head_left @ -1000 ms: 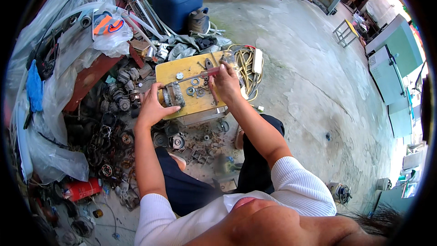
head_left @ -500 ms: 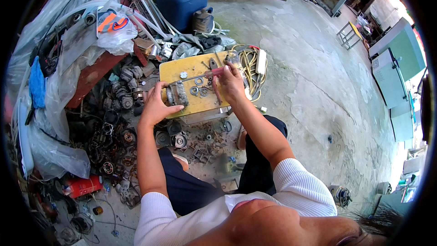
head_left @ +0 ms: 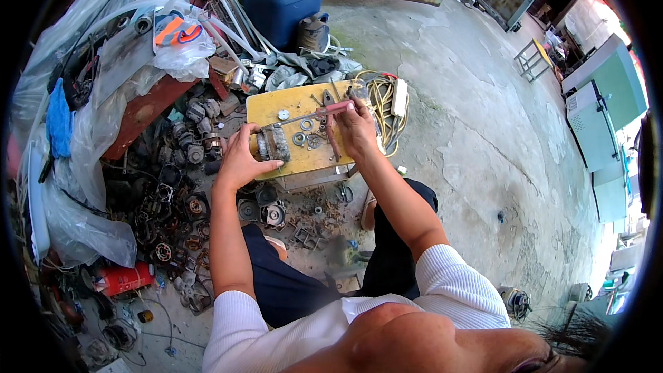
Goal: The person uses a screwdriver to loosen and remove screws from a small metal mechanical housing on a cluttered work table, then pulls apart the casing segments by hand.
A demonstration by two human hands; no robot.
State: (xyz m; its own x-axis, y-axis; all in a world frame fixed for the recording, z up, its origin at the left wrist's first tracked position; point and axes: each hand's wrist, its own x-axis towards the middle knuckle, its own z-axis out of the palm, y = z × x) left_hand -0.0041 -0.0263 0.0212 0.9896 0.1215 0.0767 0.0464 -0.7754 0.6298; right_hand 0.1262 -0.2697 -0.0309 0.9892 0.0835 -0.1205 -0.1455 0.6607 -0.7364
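Observation:
A small wooden stool with a yellow top point(head_left: 293, 101) stands before me. At its left edge, my left hand point(head_left: 238, 160) is closed around a grimy grey cylindrical motor part point(head_left: 273, 145), thumb on the near side. My right hand point(head_left: 358, 130) grips the end of a screwdriver's red handle point(head_left: 338, 107). The shaft slants left, its tip against or just above the far end of the motor part; I cannot tell which. Red-handled pliers point(head_left: 333, 139) lie beside my right hand. Metal rings, a bearing point(head_left: 298, 139) and a white disc point(head_left: 283, 115) lie on the stool top.
A coiled yellow cable with a white power strip point(head_left: 398, 98) lies at the stool's right. Heaps of motor parts point(head_left: 166, 214) cover the floor on the left, beside plastic sheeting point(head_left: 103, 235). A blue barrel point(head_left: 282, 3) stands behind. Small parts point(head_left: 307, 237) are scattered near my feet.
My right hand has shifted slightly on the screwdriver, with more of its red handle showing now. My left hand keeps hold of the motor part. The whole view has moved a little.

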